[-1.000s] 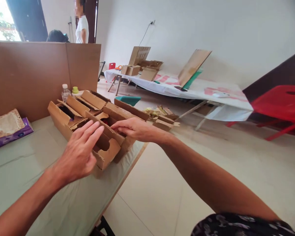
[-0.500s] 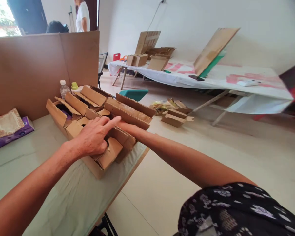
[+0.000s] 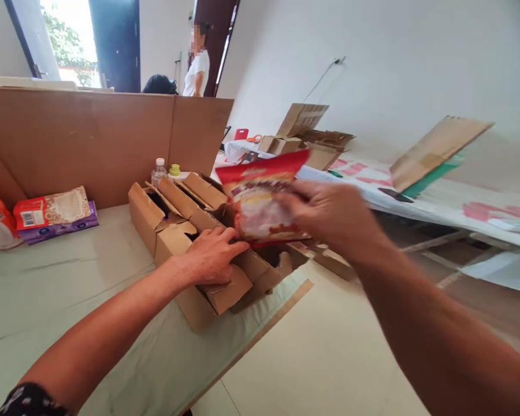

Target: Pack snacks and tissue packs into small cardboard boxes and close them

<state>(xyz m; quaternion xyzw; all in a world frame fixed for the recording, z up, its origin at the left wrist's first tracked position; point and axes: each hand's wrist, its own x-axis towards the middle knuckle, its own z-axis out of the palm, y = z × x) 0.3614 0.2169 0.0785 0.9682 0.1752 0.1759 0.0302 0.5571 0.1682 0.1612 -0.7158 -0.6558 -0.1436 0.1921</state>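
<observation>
My right hand (image 3: pixel 327 211) has risen from among the open brown cardboard boxes (image 3: pixel 169 245), gripping a red-topped, glossy plastic packet (image 3: pixel 257 202) above them; its lettering is too blurred to read. At the packet's eight o'clock, my left hand (image 3: pixel 212 254) rests fingers-curled on the cardboard; whether it grips, I can't tell. Far off at nine o'clock, a red-and-cream patterned packet (image 3: pixel 65 208) shows a barcode, lying on a flat purple pack (image 3: pixel 63 232).

Bright red across the top of the bag (image 3: pixel 260 211), whitish in its middle; plain brown on the cardboard boxes (image 3: pixel 171 242); pale green over the table cover (image 3: pixel 69 277); yellow-green on the cap (image 3: pixel 174 170); purple on the flat pack (image 3: pixel 63 232); black with pale motifs on the sleeve (image 3: pixel 30 401).
</observation>
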